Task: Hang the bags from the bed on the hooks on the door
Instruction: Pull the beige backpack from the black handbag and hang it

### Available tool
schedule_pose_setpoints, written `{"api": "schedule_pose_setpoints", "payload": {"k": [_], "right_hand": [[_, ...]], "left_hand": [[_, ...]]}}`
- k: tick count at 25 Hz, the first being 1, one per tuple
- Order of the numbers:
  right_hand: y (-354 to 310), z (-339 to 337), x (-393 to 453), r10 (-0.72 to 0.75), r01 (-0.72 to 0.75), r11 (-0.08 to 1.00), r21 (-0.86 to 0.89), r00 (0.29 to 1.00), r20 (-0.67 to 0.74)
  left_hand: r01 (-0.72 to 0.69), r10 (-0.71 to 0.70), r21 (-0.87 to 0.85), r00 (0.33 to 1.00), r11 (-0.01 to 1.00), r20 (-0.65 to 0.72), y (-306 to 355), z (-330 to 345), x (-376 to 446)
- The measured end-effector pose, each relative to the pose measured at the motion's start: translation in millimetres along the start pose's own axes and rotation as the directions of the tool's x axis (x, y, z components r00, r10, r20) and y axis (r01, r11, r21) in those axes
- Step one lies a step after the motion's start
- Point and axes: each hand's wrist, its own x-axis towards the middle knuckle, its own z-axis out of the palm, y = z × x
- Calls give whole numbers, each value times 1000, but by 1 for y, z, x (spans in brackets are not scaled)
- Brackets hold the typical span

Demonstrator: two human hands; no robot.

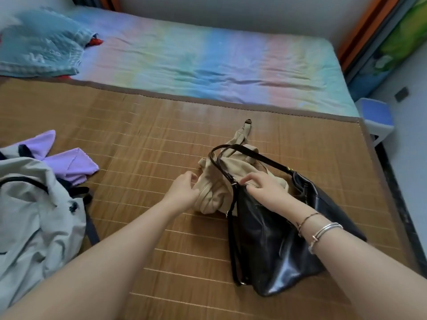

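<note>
**Bags on bed: two at centre, one at left edge**

Black bag (277,239): glossy, leather-like, on the bamboo mat (143,139) right of centre; its far side is hidden under the right forearm. Dark strap (251,153) loops up and over the tan bag.

Tan bag (219,181): soft cloth, crumpled, touching the black bag's far-left side and partly tucked behind it; shape hard to make out.

Grey backpack (30,204): at the left, cut off by the frame edge, well apart from the other two.

Left hand (182,188): arm stretched forward, fingers curled against the tan bag's left side; whether they grip the cloth cannot be told.

Right hand (263,183): palm down on the top of the tan bag at the black bag's mouth, fingers bent loosely; grip unclear. Bracelets (323,229) on the wrist.

Purple cloth (69,162): beside the backpack.

Teal fabric (39,49): far left on the pastel sheet (208,61); white lettering, unreadable.

Blue stool (376,116): beside the bed, right.
</note>
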Motion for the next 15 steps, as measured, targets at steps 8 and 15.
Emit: {"api": "schedule_pose_setpoints", "payload": {"k": [8, 15], "right_hand": [[20, 53, 71, -101, 100, 995, -9, 993, -59], [18, 46, 55, -119, 115, 993, -38, 981, -154]], "left_hand": [[194, -160, -218, 974, 956, 161, -31, 62, 91], [85, -49, -309, 991, 947, 123, -21, 62, 73]]}}
